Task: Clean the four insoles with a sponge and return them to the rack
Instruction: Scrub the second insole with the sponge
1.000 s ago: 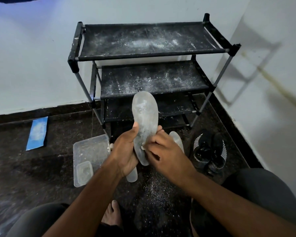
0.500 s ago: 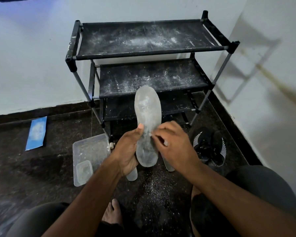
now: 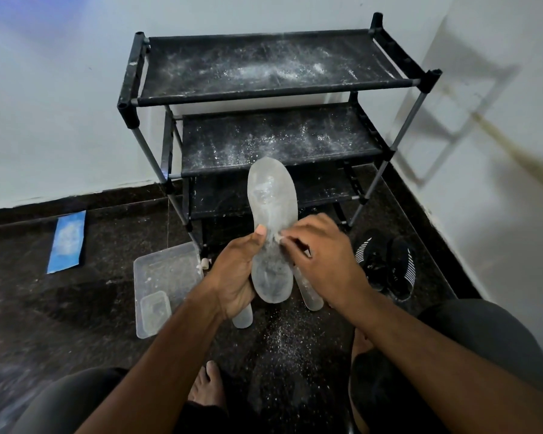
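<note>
My left hand [image 3: 235, 277] grips a translucent, powder-dusted insole [image 3: 271, 198] by its lower half and holds it upright in front of the black shoe rack [image 3: 264, 67]. My right hand [image 3: 323, 261] has its fingers curled against the insole's middle and pinches a small pale bit, apparently the sponge [image 3: 278, 241], mostly hidden by the fingers. Two more insoles lie on the floor: one [image 3: 243, 319] pokes out below my left hand, the other [image 3: 309, 294] shows below my right hand. The rack's shelves carry white powder and no insoles.
A clear plastic tray [image 3: 170, 267] with a smaller tub [image 3: 155, 308] in it sits on the floor at left. A blue pad [image 3: 67, 242] lies by the wall. Black shoes [image 3: 386, 264] stand right of the rack. Powder [image 3: 282, 339] speckles the floor by my bare foot [image 3: 207, 386].
The insole has tipped more upright and shifted right in my left hand. My right hand has moved up from the heel end to the insole's middle.
</note>
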